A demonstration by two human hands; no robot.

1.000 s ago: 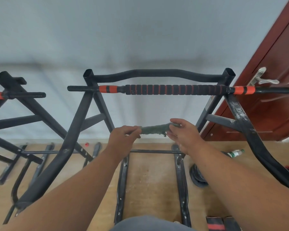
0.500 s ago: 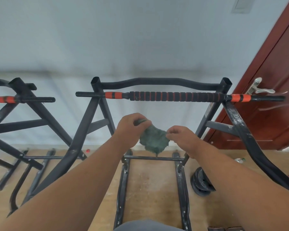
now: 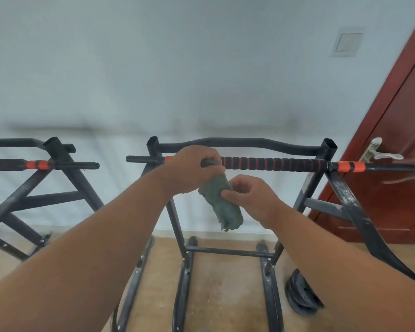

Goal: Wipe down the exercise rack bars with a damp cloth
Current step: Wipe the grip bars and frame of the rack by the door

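Note:
A black exercise rack (image 3: 331, 185) stands in front of me, with a black and orange padded bar (image 3: 273, 163) running across its top and a curved black bar (image 3: 244, 142) behind it. My left hand (image 3: 192, 168) grips the upper end of a dark green cloth (image 3: 222, 203) right at the left part of the padded bar. The cloth hangs down below the bar in a loose roll. My right hand (image 3: 249, 194) pinches the cloth's middle from the right side.
A second black rack (image 3: 58, 178) stands to the left. A red-brown door (image 3: 393, 152) with a metal handle (image 3: 379, 153) is at the right. Black weight plates (image 3: 300, 295) lie on the wooden floor by the rack's right foot.
Both hands rose with the cloth from below the padded bar up to it. The cloth went from stretched between the hands to hanging lengthwise from my left hand.

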